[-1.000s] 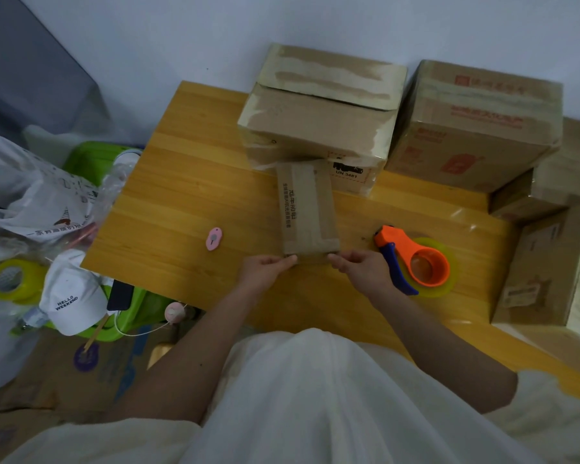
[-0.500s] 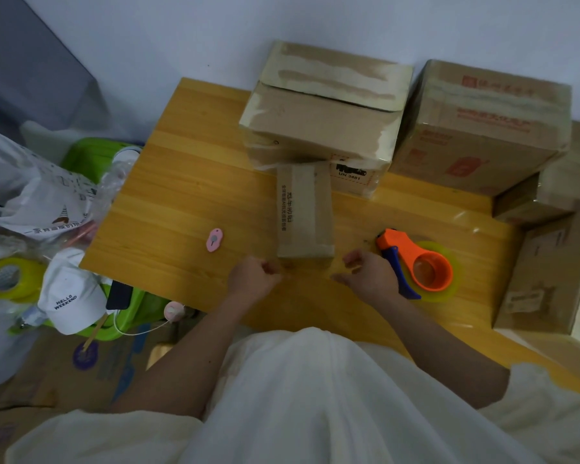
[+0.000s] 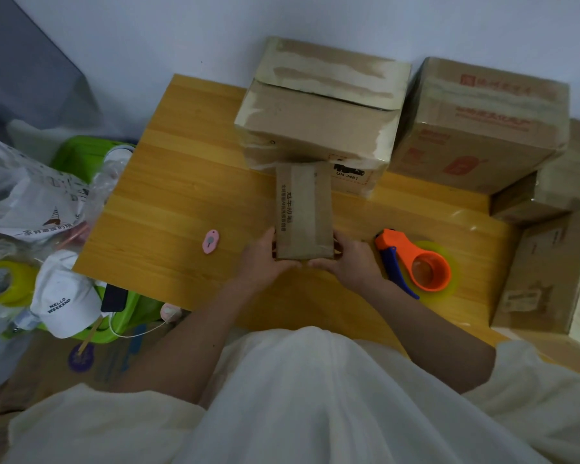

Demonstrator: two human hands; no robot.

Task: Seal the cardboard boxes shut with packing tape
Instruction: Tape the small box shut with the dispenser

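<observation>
Both hands have come back to the small cardboard box (image 3: 303,212). The left hand (image 3: 263,262) and right hand (image 3: 350,262) grip its near corners, fingers curled round them. It lies on the bench (image 3: 181,182), the tape dispenser (image 3: 416,262) beside the right hand.

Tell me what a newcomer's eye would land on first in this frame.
Probably the small cardboard box at the middle of the wooden table, gripped at its near end by the left hand and right hand. Next, the bright orange tape dispenser lying just right of the right hand. Behind them, larger taped boxes are stacked against the wall.
</observation>
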